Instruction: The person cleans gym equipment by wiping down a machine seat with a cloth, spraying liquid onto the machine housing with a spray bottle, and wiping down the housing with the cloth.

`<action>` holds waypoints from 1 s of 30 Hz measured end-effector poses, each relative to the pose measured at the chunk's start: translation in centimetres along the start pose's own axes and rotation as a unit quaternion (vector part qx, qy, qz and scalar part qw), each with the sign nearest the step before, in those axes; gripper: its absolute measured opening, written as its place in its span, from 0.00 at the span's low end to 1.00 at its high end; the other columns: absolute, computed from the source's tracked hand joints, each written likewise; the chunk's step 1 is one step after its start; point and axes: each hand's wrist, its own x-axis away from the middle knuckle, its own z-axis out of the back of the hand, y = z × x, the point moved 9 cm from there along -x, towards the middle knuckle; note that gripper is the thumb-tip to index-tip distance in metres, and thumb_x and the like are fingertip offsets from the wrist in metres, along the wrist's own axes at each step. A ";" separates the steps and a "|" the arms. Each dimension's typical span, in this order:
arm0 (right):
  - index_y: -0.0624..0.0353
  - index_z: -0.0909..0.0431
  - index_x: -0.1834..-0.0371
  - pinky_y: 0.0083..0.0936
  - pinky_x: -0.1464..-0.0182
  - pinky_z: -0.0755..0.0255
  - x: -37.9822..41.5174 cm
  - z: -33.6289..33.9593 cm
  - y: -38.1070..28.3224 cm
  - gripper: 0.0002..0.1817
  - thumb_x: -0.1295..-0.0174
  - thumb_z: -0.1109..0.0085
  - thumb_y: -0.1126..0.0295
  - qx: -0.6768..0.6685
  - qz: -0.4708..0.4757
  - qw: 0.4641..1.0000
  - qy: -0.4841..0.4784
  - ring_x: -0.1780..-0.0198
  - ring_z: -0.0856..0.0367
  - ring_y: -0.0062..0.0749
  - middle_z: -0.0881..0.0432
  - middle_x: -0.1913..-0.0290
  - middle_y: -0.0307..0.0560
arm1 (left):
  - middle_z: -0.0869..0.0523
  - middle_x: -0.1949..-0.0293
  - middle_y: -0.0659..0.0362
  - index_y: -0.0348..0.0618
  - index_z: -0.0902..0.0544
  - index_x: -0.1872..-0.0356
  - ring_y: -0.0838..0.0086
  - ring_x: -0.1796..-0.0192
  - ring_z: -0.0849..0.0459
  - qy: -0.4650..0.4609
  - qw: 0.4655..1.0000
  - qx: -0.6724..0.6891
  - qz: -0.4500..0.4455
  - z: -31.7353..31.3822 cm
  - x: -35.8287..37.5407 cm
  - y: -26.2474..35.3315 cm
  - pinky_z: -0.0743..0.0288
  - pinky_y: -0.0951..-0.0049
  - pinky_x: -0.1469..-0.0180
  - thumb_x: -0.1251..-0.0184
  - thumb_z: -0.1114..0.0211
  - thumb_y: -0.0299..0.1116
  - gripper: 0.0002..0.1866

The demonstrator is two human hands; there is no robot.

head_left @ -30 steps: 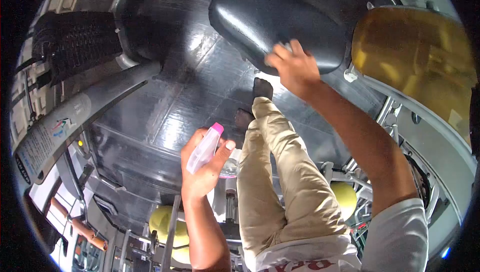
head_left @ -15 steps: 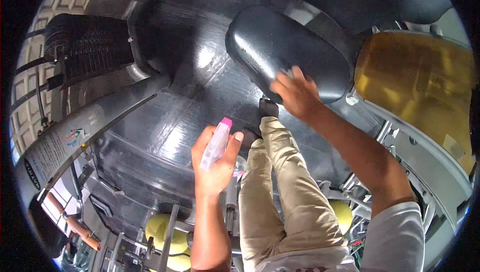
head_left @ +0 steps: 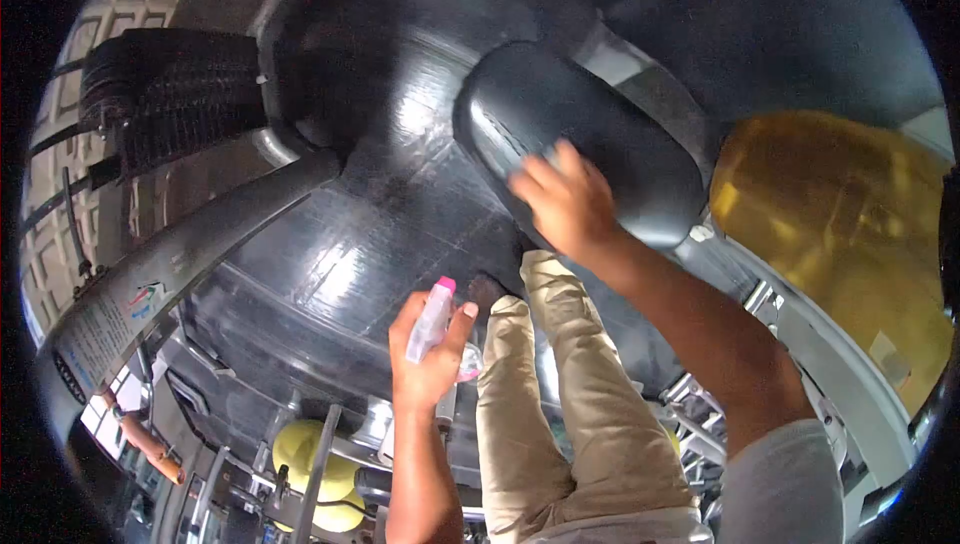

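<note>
My left hand [head_left: 428, 362] is wrapped round a clear spray bottle [head_left: 431, 320] with a white trigger head and a pink nozzle. Most of the bottle's body is hidden behind my palm and thumb. My right hand [head_left: 572, 202], slightly blurred, lies on the black padded seat [head_left: 630, 159], near its front-left side. Its fingers are bent towards the pad, and what they hold, if anything, is hidden. Shiny streaks show on the pad to the left of my fingers.
A tinted yellow panel [head_left: 830, 234] stands at the right. A grey metal frame arm with a label [head_left: 120, 319] crosses the left side, with a ribbed black part [head_left: 180, 89] above it. Yellow round pads [head_left: 318, 469] sit at the lower left. The floor [head_left: 290, 254] is dark and glossy.
My right hand has slid left along the seat. The view has shifted, so the seat and the spray bottle appear lower. My left hand keeps its hold on the bottle.
</note>
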 end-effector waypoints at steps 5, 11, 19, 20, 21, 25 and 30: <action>0.48 0.17 0.64 0.37 0.58 0.24 0.1 0.9 -0.5 0.06 0.44 0.37 0.65 0.001 0.106 0.991 -0.083 0.51 0.23 0.41 0.21 0.59 0.37 | 0.18 0.72 0.64 0.40 0.18 0.65 0.82 0.68 0.22 0.009 0.999 0.022 0.026 0.7 -0.9 1.7 0.27 0.76 0.64 0.35 0.24 0.30 0.10; 0.49 0.18 0.63 0.38 0.62 0.22 -12.9 -1.6 2.3 0.06 0.44 0.38 0.67 0.058 0.011 0.998 -0.013 0.48 0.21 0.47 0.19 0.53 0.38 | 0.19 0.72 0.65 0.39 0.18 0.65 0.83 0.68 0.23 0.023 1.000 0.011 0.012 -0.2 -2.0 4.3 0.27 0.76 0.65 0.34 0.24 0.30 0.10; 0.47 0.15 0.60 0.39 0.56 0.22 -2.9 -0.7 0.8 0.12 0.49 0.34 0.68 -0.023 0.120 0.986 -0.117 0.47 0.22 0.48 0.18 0.53 0.35 | 0.19 0.72 0.65 0.39 0.19 0.66 0.82 0.67 0.23 0.015 1.000 0.011 0.019 -2.3 -2.1 4.6 0.27 0.76 0.63 0.35 0.23 0.31 0.11; 0.48 0.15 0.60 0.40 0.54 0.23 -5.0 -0.9 1.1 0.10 0.46 0.36 0.68 -0.042 0.107 0.990 -0.086 0.47 0.22 0.47 0.18 0.53 0.36 | 0.19 0.72 0.65 0.39 0.19 0.67 0.82 0.68 0.23 0.016 1.000 0.001 0.017 -2.4 -2.1 4.3 0.27 0.76 0.63 0.35 0.23 0.31 0.11; 0.49 0.14 0.60 0.41 0.52 0.23 -7.2 -1.1 1.0 0.09 0.43 0.37 0.68 -0.059 0.098 0.992 -0.055 0.47 0.22 0.47 0.17 0.53 0.36 | 0.19 0.73 0.65 0.40 0.19 0.67 0.82 0.68 0.23 0.020 1.000 -0.006 0.014 -2.6 -2.0 4.3 0.28 0.76 0.64 0.35 0.23 0.31 0.11; 0.50 0.13 0.61 0.45 0.51 0.23 -10.9 -3.1 -0.4 0.09 0.37 0.44 0.65 0.016 0.020 0.996 -0.086 0.47 0.22 0.45 0.17 0.51 0.38 | 0.22 0.74 0.68 0.41 0.20 0.69 0.82 0.71 0.28 0.045 0.997 0.018 0.067 -2.6 -1.8 4.1 0.33 0.75 0.68 0.36 0.24 0.29 0.11; 0.48 0.09 0.65 0.40 0.53 0.25 2.3 -2.5 -4.7 0.11 0.40 0.40 0.61 0.056 0.198 0.947 -0.245 0.45 0.25 0.40 0.17 0.52 0.34 | 0.23 0.74 0.68 0.42 0.20 0.70 0.83 0.70 0.29 0.058 0.997 0.052 0.020 -3.0 -1.4 4.3 0.33 0.76 0.67 0.36 0.24 0.29 0.11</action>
